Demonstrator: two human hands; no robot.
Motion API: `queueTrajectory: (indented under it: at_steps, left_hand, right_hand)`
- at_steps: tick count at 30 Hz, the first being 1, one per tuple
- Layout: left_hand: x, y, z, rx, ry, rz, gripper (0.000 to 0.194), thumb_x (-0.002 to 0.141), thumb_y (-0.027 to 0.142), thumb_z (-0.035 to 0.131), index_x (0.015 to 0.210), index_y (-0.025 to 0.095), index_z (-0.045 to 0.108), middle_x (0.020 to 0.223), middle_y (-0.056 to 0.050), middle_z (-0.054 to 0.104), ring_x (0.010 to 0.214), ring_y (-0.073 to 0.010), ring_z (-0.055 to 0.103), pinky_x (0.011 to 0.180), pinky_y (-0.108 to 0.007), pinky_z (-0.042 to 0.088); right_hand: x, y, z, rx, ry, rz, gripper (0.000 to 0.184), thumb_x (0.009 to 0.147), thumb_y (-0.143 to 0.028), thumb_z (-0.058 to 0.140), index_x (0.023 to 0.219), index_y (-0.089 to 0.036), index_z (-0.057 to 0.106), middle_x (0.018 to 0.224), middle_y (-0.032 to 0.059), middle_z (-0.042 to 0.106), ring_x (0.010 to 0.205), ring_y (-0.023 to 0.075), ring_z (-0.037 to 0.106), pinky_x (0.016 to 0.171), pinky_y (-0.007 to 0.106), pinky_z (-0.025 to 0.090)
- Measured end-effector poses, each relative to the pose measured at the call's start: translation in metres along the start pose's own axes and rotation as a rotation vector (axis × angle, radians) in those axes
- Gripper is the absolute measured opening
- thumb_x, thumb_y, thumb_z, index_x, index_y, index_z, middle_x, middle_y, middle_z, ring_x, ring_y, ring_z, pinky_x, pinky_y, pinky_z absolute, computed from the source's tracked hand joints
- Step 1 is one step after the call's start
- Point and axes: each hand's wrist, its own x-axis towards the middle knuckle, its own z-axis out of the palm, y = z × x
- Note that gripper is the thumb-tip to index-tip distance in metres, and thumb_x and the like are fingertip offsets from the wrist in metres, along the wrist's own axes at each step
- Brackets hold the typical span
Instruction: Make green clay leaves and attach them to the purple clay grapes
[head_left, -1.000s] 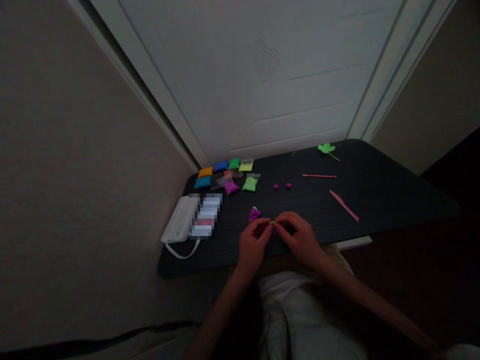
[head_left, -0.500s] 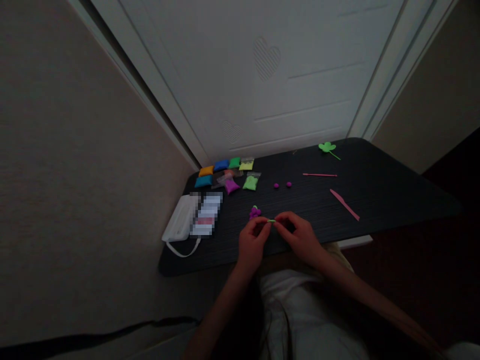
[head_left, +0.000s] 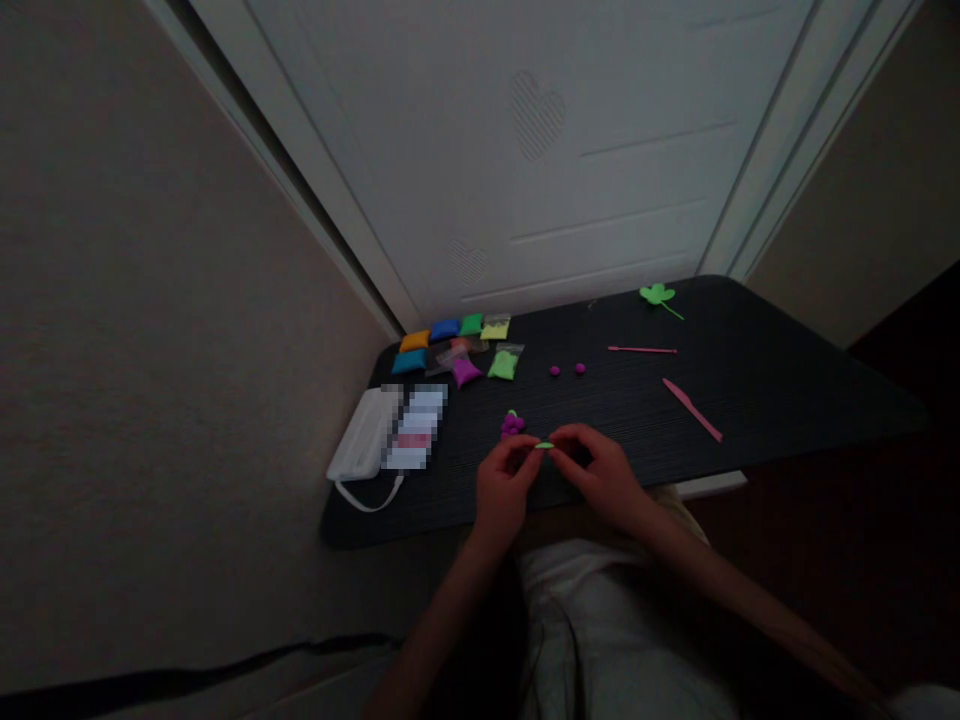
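Note:
Between the fingertips of both hands is a small, thin piece of light green clay [head_left: 544,446]. My left hand [head_left: 504,485] pinches its left end, and my right hand [head_left: 600,472] pinches its right end, just above the table's near edge. Right behind my left fingertips lies a cluster of purple clay balls [head_left: 513,423] with a bit of green at its top; its lower part is hidden by my fingers. Farther back, two loose purple balls [head_left: 568,370] sit side by side.
Several bags of coloured clay [head_left: 445,330] lie at the back left of the dark table [head_left: 465,430]. A white box [head_left: 366,435] and a blurred phone [head_left: 417,428] with a cable are at left. At right are a pink knife [head_left: 691,409], a thin pink stick [head_left: 642,350] and a green flower-shaped piece [head_left: 657,294].
The green piece now shows a slightly broader face between my fingertips. Both hands stay in nearly the same place, and the whole view has shifted very slightly.

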Motion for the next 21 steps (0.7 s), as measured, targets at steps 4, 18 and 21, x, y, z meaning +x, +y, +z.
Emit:
queueTrajectory:
  at_steps: [4,18,21]
  left_hand:
    - [0.0007,-0.0013,-0.0001,-0.024,-0.022,-0.006,0.015,0.071,0.025,0.063,0.083,0.018,0.062,0.080,-0.001,0.064,0.076,-0.0150,0.060,0.072,-0.028,0.047]
    - [-0.0001,0.0031,0.0002,0.005,-0.020,0.004,0.015,0.071,0.027,0.062,0.082,0.017,0.063,0.080,-0.002,0.064,0.076,-0.0162,0.060,0.072,-0.029,0.047]
    - [-0.0002,0.0021,0.0008,0.000,-0.001,-0.006,0.016,0.070,0.027,0.063,0.083,0.018,0.063,0.080,-0.002,0.065,0.075,-0.0158,0.061,0.071,-0.028,0.047]
  right_hand:
    - [0.0003,-0.0006,0.0003,-0.007,-0.008,-0.006,0.010,0.079,-0.021,0.054,0.087,-0.019,0.060,0.080,0.0015,0.062,0.072,0.0142,0.056,0.066,0.026,0.044]
    - [-0.0007,-0.0030,-0.0019,-0.021,-0.013,0.000,0.009,0.080,-0.023,0.053,0.086,-0.020,0.059,0.080,0.0022,0.062,0.072,0.0148,0.056,0.067,0.027,0.044]
    - [-0.0008,-0.0021,-0.0007,-0.022,-0.004,0.008,0.008,0.080,-0.023,0.053,0.085,-0.020,0.059,0.079,0.0021,0.062,0.072,0.0150,0.056,0.067,0.027,0.044]
